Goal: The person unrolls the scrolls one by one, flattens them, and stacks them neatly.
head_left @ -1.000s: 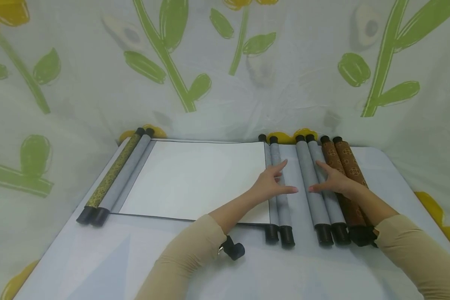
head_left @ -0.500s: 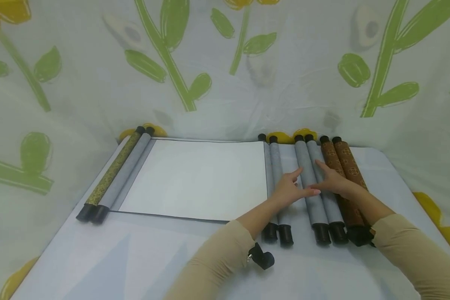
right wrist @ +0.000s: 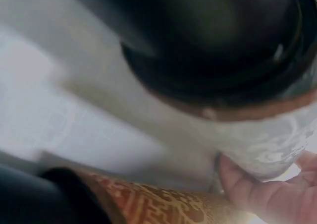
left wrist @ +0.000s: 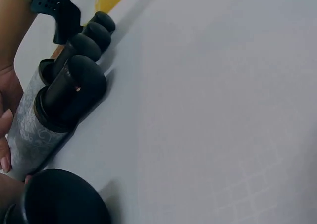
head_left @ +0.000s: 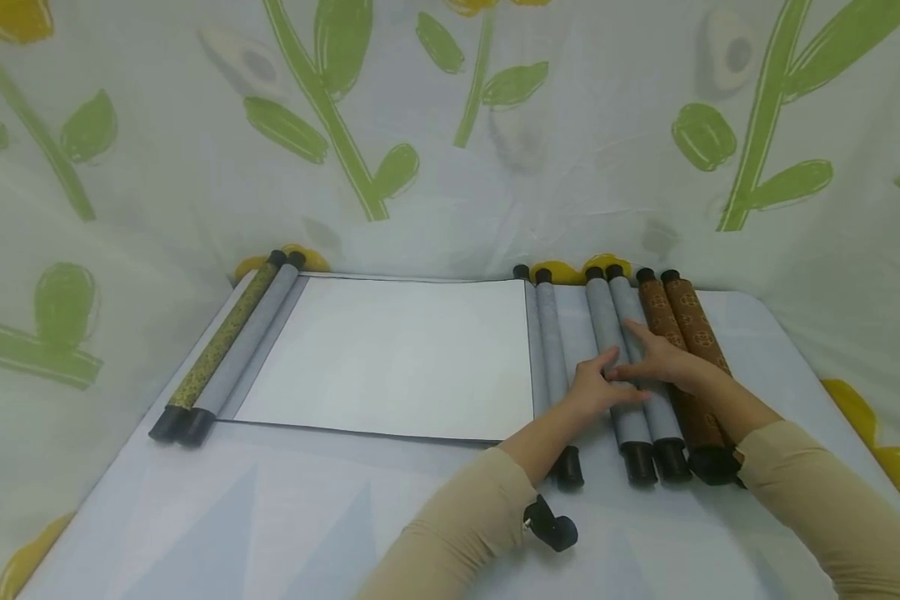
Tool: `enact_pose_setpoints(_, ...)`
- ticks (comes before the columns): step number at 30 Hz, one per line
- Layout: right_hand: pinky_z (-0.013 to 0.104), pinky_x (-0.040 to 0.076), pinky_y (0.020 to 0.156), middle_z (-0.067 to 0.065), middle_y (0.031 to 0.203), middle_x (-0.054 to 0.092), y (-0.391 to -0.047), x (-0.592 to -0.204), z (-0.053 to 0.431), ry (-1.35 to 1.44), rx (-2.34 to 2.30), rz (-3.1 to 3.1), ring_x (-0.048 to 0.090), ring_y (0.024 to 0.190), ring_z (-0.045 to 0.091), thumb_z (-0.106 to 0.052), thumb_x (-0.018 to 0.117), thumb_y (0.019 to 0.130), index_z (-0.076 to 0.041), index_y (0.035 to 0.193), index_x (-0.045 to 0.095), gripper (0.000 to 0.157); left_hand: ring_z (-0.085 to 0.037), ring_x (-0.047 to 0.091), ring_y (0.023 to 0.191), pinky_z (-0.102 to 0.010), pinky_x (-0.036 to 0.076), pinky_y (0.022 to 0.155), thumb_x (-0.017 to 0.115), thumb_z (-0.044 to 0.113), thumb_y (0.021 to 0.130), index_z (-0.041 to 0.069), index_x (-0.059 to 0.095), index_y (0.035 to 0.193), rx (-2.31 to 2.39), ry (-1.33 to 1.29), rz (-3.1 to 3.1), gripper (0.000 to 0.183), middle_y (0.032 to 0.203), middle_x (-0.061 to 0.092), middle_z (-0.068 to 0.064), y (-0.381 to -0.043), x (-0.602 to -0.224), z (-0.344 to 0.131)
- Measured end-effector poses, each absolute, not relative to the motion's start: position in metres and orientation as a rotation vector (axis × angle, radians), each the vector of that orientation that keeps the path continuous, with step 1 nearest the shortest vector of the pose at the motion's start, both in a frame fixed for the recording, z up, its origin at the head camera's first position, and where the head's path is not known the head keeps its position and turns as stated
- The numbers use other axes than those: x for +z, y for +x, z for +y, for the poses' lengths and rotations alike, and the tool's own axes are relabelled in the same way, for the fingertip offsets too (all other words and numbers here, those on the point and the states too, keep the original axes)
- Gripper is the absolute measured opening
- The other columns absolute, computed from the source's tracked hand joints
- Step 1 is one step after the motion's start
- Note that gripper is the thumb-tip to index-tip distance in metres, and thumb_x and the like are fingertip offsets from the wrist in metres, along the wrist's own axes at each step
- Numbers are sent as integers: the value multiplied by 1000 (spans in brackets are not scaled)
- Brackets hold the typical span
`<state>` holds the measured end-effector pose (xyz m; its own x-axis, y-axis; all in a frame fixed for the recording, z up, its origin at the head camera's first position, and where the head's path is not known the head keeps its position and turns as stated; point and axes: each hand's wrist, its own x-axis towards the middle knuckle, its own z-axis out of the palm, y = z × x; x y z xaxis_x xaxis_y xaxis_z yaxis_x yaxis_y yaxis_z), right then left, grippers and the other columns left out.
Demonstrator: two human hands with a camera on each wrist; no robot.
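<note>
My left hand (head_left: 598, 388) reaches over the left roll of a closed grey scroll (head_left: 632, 427), thumb and forefinger spread apart. My right hand (head_left: 666, 362) holds the scroll's right roll (head_left: 666, 419); its thumb (right wrist: 242, 184) lies along the roll's side in the right wrist view. Both hands nearly meet over the two rolls. Black end knobs (left wrist: 74, 92) stick out at the near end in the left wrist view, and the rolls' grey covering is patterned. Both palms are hidden from the head camera.
To the left lies another grey scroll, partly unrolled, with a blank white sheet (head_left: 390, 358) between its rolls. A yellow-patterned scroll (head_left: 225, 333) borders it at far left. Brown patterned scrolls (head_left: 693, 317) lie right of the hands. A flowered cloth (head_left: 450, 192) hangs behind the table.
My left hand has moved right, from the rolls beside the white sheet to the closed grey scroll. The right hand has stayed in place.
</note>
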<state>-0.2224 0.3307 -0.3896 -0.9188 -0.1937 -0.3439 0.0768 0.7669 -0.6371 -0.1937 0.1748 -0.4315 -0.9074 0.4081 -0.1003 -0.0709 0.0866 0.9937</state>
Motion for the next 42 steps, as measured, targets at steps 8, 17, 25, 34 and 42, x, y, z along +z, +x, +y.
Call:
enact_pose_setpoints(8,71,11,101,39,148,-6,-218,-391,333,-46,-1115,2508,1,133,58,-16,73,80,0,149,-3,104,-7,48,108,-15,40,88,84,6,68,15,57,132,1789,304,2146,70,124,50,-1,-188,-431,179)
enact_pose_setpoints(17,71,14,100,36,149,-5,-212,-400,337,-70,-1276,2503,7,132,56,-17,74,80,-5,150,-3,105,-8,44,115,-18,38,91,85,10,67,20,61,127,1786,316,2186,65,128,44,3,-186,-429,173)
enact_pose_setpoints(25,63,28,96,33,151,-2,-196,-405,336,-58,-1305,2588,14,131,50,-23,76,79,-13,152,-2,107,-17,40,120,-23,39,91,85,15,68,26,63,123,1707,349,2199,60,135,36,-2,-186,-425,169)
enact_pose_setpoints(34,57,29,95,29,153,-1,-180,-391,325,-110,-1445,2565,17,131,46,-18,74,80,-19,153,1,103,-9,36,127,-22,35,97,82,12,72,24,55,133,1793,590,2042,68,144,40,2,-191,-418,160)
enact_pose_setpoints(42,38,39,81,27,153,-1,-162,-378,310,-24,-1548,2453,31,120,46,-23,71,85,-26,153,1,97,-1,38,119,-19,36,92,80,16,75,25,53,135,1754,739,2006,67,143,42,7,-190,-410,145)
